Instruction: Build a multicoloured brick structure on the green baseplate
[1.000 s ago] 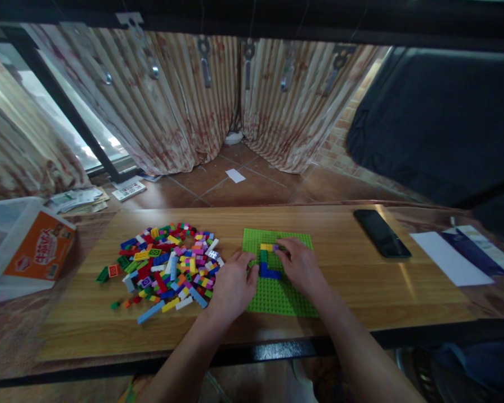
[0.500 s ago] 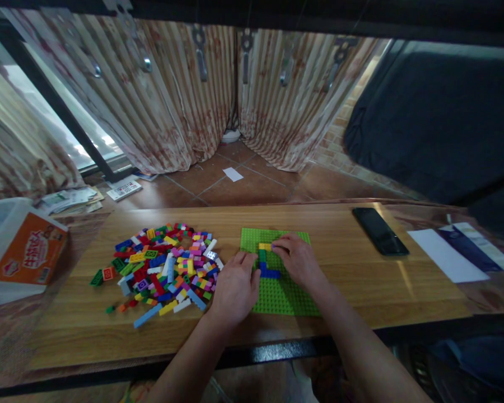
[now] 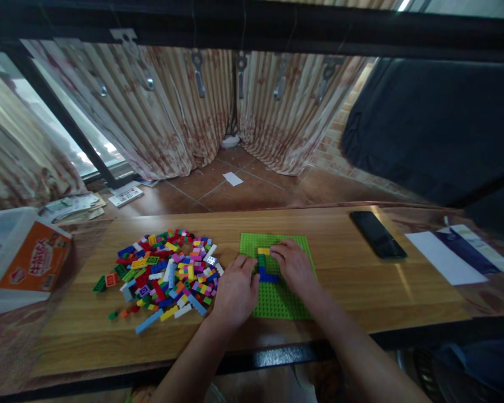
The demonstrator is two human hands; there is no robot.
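Light-green baseplate (image 3: 283,305): flat on desk (image 3: 348,291), studs up. On baseplate's far half: yellow brick (image 3: 264,251); dark-green brick (image 3: 261,261) nearer baseplate's middle; blue bricks (image 3: 271,278) at the middle, L-shaped. All attached, open C outline. Purple brick (image 3: 271,251) over baseplate's far half, mostly hidden. Loose multicolor brick pile (image 3: 168,274) left of baseplate, jumbled, mixed sizes.

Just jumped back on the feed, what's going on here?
A person has both hands at a green baseplate. The right hand has its fingertips at the right end of a yellow brick; blue bricks sit nearer the person. The left hand is at the plate's left edge; whether it holds anything is unclear. Loose bricks lie left.
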